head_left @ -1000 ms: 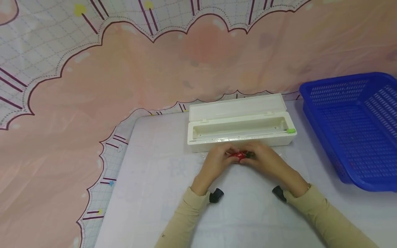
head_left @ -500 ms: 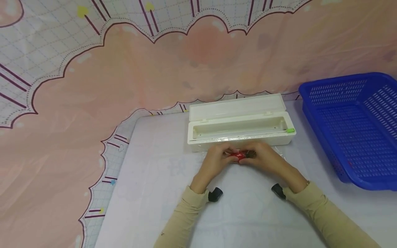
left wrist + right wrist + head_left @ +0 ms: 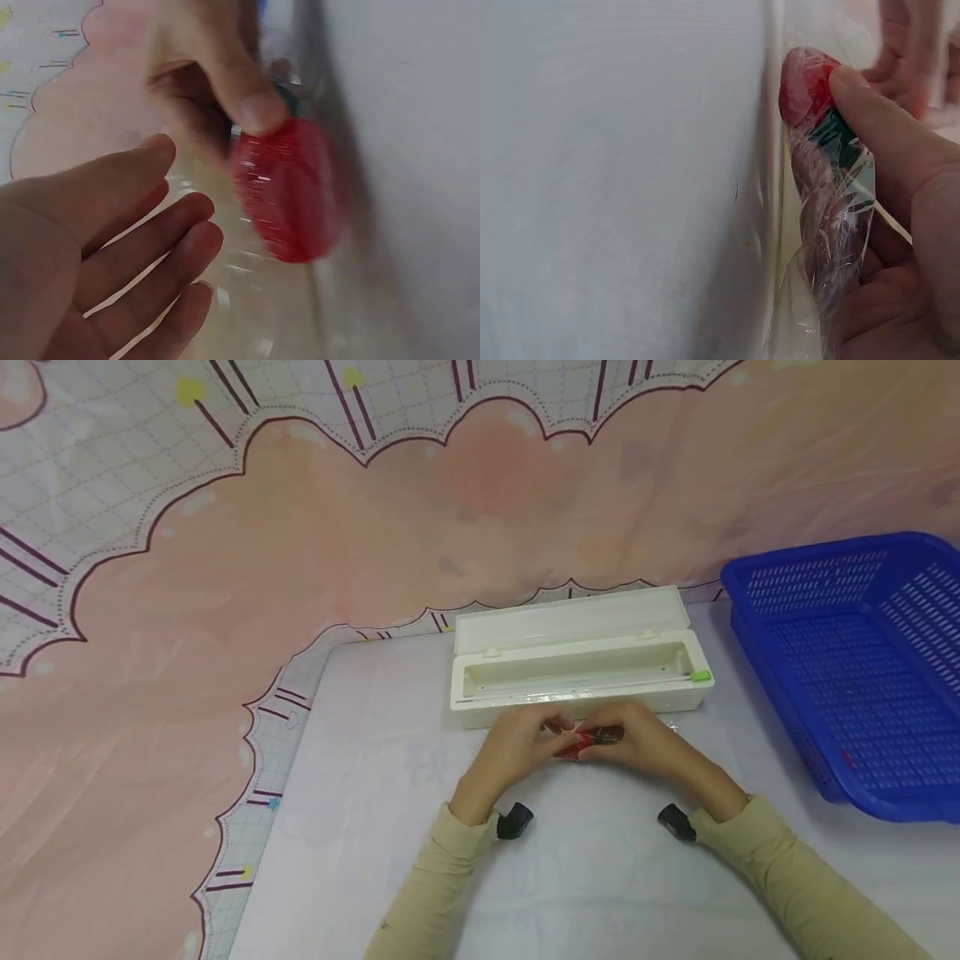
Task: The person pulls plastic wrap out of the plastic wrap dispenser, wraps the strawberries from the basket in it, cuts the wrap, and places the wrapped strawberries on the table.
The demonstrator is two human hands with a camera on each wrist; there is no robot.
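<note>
Beside the white box (image 3: 660, 698), right grip (image 3: 647, 745) pinches red-ended object (image 3: 823, 146); left grip (image 3: 516, 745) relaxed

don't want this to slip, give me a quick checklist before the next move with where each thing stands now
1. Right hand has hold of the red-and-green item: ok, its thumb presses against it.
2. Left hand free to help: ok, apart from the item in the left wrist view.
3. Clear film lying smooth: not ok, it is wrinkled.
4. Item covered all round: cannot tell, its far side is hidden.
5. Lid of the white box out of the way: ok, folded back.
6. Green slider clear of the hands: ok, at the box's right end.
</note>
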